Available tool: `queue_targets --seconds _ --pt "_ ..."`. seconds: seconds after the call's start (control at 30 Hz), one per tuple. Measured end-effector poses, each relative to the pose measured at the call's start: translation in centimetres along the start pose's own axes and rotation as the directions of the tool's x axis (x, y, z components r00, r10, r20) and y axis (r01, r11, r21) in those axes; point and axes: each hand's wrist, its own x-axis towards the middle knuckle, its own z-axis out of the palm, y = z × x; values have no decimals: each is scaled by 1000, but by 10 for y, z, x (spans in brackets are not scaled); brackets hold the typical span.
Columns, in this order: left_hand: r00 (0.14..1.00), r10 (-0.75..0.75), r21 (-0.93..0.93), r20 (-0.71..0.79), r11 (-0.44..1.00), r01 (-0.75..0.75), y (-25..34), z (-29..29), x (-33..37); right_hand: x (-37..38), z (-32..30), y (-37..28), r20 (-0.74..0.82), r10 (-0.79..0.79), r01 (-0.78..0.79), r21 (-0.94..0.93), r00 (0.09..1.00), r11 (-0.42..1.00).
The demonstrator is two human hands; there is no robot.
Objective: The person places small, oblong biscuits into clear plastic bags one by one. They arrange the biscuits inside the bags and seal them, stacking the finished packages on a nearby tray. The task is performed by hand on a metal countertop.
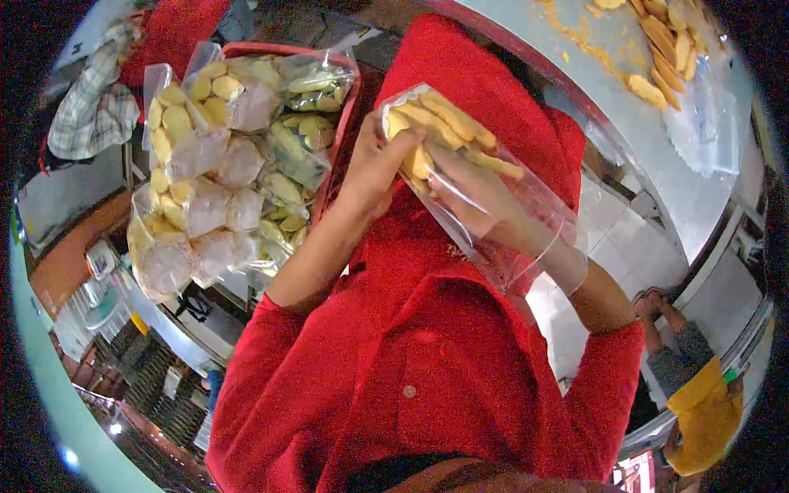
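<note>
My left hand [380, 160] is closed around the lower end of a clear plastic bag [526, 238], its thumb pressed over the front. Inside the bag lie several flat, oblong, yellow biscuit-like pieces [440, 123] at the closed end. My right hand [470, 193] reaches in through the bag's open mouth, which lies around my right forearm. Its fingers stretch toward the yellow pieces and touch them; the fingertips are partly hidden. The bag is tilted above the red cloth on my lap [452, 62].
To the left, a red crate [349, 107] carries several filled clear bags [193, 193] with pale round patches. At upper right, loose yellow pieces [662, 49], crumbs and clear bags [707, 127] lie on a pale table [608, 90]. A person in yellow [707, 411] is at lower right.
</note>
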Motion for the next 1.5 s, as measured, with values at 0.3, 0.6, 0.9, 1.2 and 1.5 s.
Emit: queue_targets --seconds 0.3,0.6,0.9,1.2,1.5 --pt "995 97 -10 -8 995 -97 -9 13 -7 -23 3 -10 -349 426 -288 384 834 877" --pt "988 151 67 24 986 -152 -12 21 -19 -11 -12 -11 -190 473 -458 116 861 881" --pt "972 197 49 131 978 -205 -26 9 -16 -22 1 -4 1 591 -266 893 807 362" --pt "965 205 127 164 966 -227 -32 7 -15 -32 -14 -6 31 391 -215 874 920 436" --pt "963 83 334 256 927 -169 -3 -1 -3 -52 3 54 -116 195 -124 447 974 886"
